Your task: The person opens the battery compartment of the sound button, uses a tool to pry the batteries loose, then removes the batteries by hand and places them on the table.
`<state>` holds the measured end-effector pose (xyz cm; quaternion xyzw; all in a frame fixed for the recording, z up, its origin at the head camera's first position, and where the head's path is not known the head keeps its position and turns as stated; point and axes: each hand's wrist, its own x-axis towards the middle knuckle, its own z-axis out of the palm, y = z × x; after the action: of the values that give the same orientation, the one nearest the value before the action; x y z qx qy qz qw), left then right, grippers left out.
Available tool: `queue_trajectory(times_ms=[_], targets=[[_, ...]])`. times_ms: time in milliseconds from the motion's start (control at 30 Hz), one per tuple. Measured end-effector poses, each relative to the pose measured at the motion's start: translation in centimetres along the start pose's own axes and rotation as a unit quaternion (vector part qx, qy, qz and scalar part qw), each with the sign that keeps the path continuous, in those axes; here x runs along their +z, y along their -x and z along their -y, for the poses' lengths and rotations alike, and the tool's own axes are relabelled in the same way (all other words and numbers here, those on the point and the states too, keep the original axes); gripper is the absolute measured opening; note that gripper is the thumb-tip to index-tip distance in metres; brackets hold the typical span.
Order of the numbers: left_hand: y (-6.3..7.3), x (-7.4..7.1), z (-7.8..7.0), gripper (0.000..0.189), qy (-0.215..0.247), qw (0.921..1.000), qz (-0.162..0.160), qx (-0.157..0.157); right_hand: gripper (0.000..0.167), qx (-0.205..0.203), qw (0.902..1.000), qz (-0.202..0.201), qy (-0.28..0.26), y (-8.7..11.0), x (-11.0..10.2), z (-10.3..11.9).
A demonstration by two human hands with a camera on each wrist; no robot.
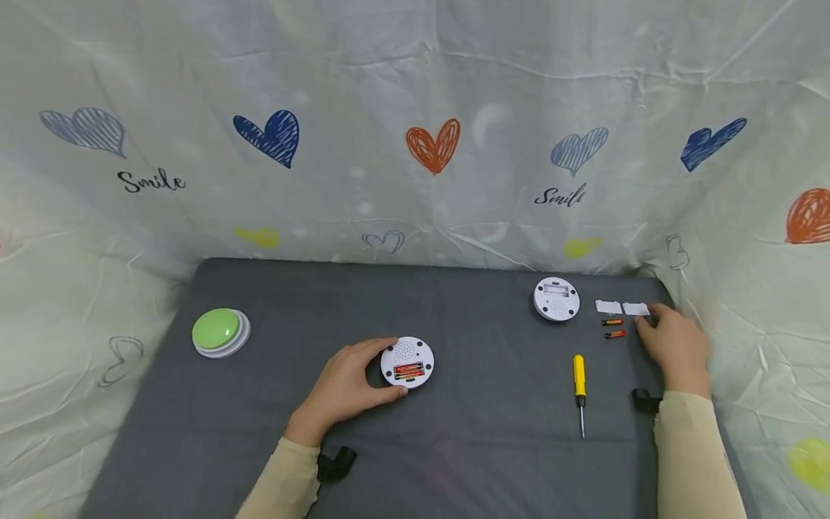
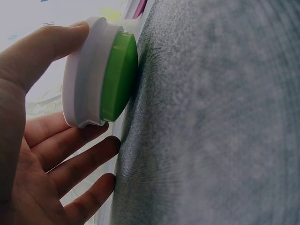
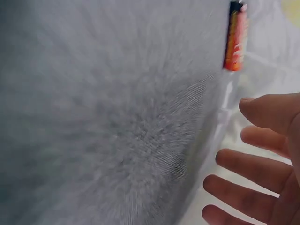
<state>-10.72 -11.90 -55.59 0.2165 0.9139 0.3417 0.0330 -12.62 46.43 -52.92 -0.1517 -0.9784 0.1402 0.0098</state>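
In the head view my left hand (image 1: 350, 382) pinches a round white buzzer button (image 1: 407, 350) by its rim, underside up. Two red batteries (image 1: 409, 370) sit in its uncovered compartment. The left wrist view shows the button's green dome (image 2: 122, 77) facing down to the cloth, the thumb on the white base. My right hand (image 1: 676, 342) is at the far right, its fingertips right at one of two white battery covers (image 1: 636, 309). Two loose batteries, the upper (image 1: 612, 322) and the lower (image 1: 615, 334), lie beside it. In the right wrist view its fingers are loosely extended, gripping nothing.
Another white button (image 1: 556, 299) lies underside up at the back right, its compartment open and bare. A yellow-handled screwdriver (image 1: 580, 378) lies nearer me. At the left stands a green-domed button (image 1: 216, 329). Grey cloth (image 1: 311, 303) covers the table; a printed curtain (image 1: 350, 94) hangs behind.
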Motion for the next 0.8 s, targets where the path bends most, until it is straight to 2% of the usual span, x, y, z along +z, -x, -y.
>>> queue_trajectory(times_ms=[233, 367, 467, 567, 800], targets=[[0.0, -0.1, -0.1, 0.088, -0.001, 1.0, 0.004, -0.005, 0.047, -0.019, 0.9985, -0.051, -0.003, 3.5, -0.1, 1.9], [0.0, -0.2, -0.1, 0.088, 0.0, 1.0, 0.005, -0.007, 0.047, -0.029, 0.9983, -0.051, -0.008, 5.9, -0.1, 4.0], [0.0, -0.2, 0.0, 0.088, 0.001, 1.0, 0.005, -0.007, 0.049, -0.039, 0.9986, -0.027, -0.021, 7.3, 0.1, 5.7], [0.0, -0.2, 0.0, 0.088, 0.001, 1.0, 0.004, -0.004, 0.054, -0.055, 0.9978, 0.014, -0.033, 8.4, 0.6, 7.3], [0.1, 0.0, 0.0, 0.088, -0.001, 1.0, 0.004, -0.001, 0.068, -0.064, 0.9915, 0.111, -0.024, 9.1, 2.0, 9.0]])
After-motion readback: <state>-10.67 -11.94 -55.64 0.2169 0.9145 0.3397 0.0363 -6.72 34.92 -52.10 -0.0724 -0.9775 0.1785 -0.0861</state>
